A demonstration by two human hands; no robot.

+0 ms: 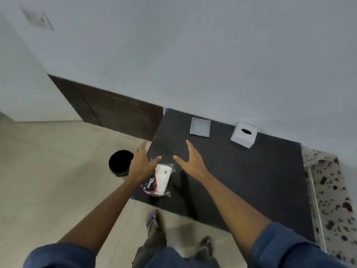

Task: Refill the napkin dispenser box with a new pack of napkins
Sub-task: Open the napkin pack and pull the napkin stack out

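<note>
Your two hands are above the napkin pack, holding nothing.

Your left hand (142, 163) and right hand (188, 160) have the fingers spread wide over the clear plastic pack of white napkins (161, 180), which lies in the lower centre on the dark table (241, 180). The white cube dispenser box (243, 134) and its flat white square lid (200, 127) stand apart, higher in the frame, near the wall.

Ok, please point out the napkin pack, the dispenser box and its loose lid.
napkin pack (161, 179), head view, white middle.
dispenser box (243, 134), head view, top face.
lid (200, 127), head view, centre.
</note>
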